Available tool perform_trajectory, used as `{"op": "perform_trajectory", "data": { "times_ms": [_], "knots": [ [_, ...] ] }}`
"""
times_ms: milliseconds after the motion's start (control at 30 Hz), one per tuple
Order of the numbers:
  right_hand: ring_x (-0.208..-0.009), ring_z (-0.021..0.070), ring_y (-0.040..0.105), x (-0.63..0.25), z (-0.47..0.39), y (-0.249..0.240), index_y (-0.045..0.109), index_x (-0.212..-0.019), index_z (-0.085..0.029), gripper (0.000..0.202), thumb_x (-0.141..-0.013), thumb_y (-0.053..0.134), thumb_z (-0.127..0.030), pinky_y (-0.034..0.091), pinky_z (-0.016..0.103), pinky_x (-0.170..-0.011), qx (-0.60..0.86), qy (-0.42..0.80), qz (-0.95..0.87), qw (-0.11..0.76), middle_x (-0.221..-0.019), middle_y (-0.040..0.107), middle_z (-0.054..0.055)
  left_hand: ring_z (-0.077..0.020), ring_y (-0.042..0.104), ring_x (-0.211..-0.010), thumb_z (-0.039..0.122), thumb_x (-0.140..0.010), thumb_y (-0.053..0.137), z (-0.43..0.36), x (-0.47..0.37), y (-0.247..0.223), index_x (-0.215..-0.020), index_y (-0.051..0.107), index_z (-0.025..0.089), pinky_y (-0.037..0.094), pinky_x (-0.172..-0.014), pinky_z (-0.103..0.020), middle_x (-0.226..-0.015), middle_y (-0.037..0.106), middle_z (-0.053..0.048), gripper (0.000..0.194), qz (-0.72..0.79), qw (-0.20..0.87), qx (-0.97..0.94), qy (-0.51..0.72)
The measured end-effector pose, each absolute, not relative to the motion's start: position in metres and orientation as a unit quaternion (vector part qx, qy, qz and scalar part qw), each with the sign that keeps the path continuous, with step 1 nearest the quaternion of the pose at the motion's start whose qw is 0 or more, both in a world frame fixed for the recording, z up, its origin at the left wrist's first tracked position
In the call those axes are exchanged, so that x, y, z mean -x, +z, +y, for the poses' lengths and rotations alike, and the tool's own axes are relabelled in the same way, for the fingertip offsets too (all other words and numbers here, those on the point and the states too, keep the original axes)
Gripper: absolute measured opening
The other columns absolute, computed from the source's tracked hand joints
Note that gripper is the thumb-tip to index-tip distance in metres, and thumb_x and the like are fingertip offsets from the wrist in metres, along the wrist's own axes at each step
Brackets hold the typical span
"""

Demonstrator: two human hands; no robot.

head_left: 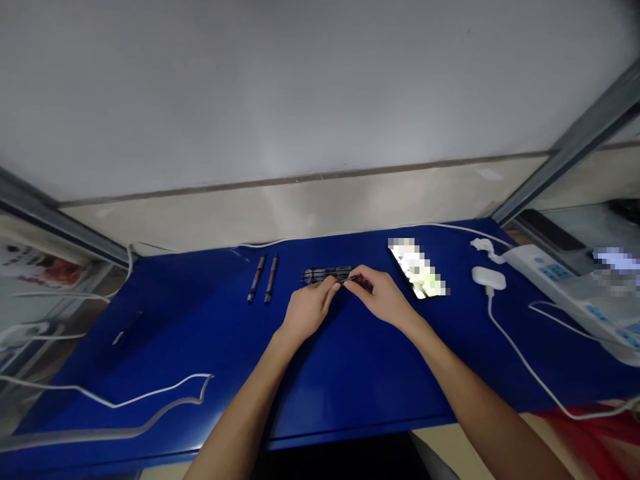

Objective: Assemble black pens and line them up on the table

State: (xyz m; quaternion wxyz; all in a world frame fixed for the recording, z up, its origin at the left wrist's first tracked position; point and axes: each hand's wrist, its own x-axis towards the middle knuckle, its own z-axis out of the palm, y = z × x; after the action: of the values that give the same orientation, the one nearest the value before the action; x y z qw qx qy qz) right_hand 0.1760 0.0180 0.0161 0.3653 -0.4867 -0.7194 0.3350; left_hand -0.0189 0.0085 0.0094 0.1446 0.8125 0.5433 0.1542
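At the far left, a white cable (pixel 75 387) runs in from the edge and bends back on itself over the near left part of the blue table (pixel 235 360). Farther back on that side lies a small dark object (pixel 127 328) with a pale mark, too dim to identify. Next come two separate pens, a left pen (pixel 257 280) and a right pen (pixel 271 280), lying side by side and apart, both pointing roughly away from the person. To their right, near the middle of the table, a group of dark pens (pixel 320 272) lies crosswise, close together, partly covered by the hands. The left hand (pixel 307 310) reaches in at the near side of this group, its thumb and fingers (pixel 329 287) drawn together on one end of a slim dark piece (pixel 354 277), apparently a pen or part of one, though the hands hide much of it. The right hand (pixel 383 297) pinches the same piece from the other side, fingertips close to those of the left. Well to the right of the pens, a phone (pixel 416 268) lies slantwise with its screen lit. Beyond it sit a white case (pixel 489 278) with a charging cable (pixel 515 347) plugged in and, at the right edge, a white power strip (pixel 570 293).
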Motion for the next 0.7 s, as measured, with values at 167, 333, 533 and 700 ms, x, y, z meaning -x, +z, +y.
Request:
{"op": "perform_trajectory", "data": {
  "times_ms": [167,333,533,700],
  "knots": [
    [-0.049,0.0111,0.046,-0.1763,0.0167,0.0181,0.056,-0.059,-0.018,0.047,-0.096,0.046,-0.044,0.028,0.026,-0.049,0.503,0.311,-0.738,0.323,-0.052,0.052,-0.002,-0.0174,0.069,-0.083,0.050,-0.100,0.033,0.0083,0.0200,0.0120,-0.123,0.055,0.031,0.044,-0.065,-0.023,-0.099,0.071,0.000,0.037,0.496,0.155,-0.837,0.173],
    [-0.062,0.0127,0.055,-0.1761,0.0170,0.0195,0.063,-0.083,-0.020,0.025,-0.093,0.054,-0.041,0.035,0.024,-0.055,0.475,0.338,-0.732,0.353,-0.072,0.064,0.000,-0.0183,0.067,-0.072,0.048,-0.102,0.023,0.0079,0.0189,0.0087,-0.105,0.062,0.025,0.043,-0.060,-0.024,-0.086,0.071,-0.001,0.045,0.524,0.125,-0.829,0.148],
    [-0.047,0.0114,0.048,-0.1768,0.0182,0.0166,0.050,-0.053,-0.018,0.053,-0.097,0.043,-0.045,0.030,0.027,-0.051,0.507,0.310,-0.743,0.308,-0.049,0.051,-0.001,-0.0175,0.068,-0.083,0.049,-0.099,0.037,0.0058,0.0175,0.0113,-0.124,0.056,0.030,0.046,-0.068,-0.024,-0.099,0.071,-0.002,0.037,0.458,0.155,-0.858,0.172],
    [-0.061,0.0141,0.055,-0.1759,0.0159,0.0212,0.063,-0.084,-0.021,0.027,-0.093,0.052,-0.044,0.036,0.026,-0.056,0.474,0.322,-0.737,0.358,-0.072,0.064,0.000,-0.0181,0.067,-0.073,0.045,-0.102,0.024,0.0068,0.0189,0.0123,-0.108,0.062,0.023,0.044,-0.063,-0.025,-0.084,0.069,-0.003,0.044,0.518,0.167,-0.822,0.166]
  ]
}}
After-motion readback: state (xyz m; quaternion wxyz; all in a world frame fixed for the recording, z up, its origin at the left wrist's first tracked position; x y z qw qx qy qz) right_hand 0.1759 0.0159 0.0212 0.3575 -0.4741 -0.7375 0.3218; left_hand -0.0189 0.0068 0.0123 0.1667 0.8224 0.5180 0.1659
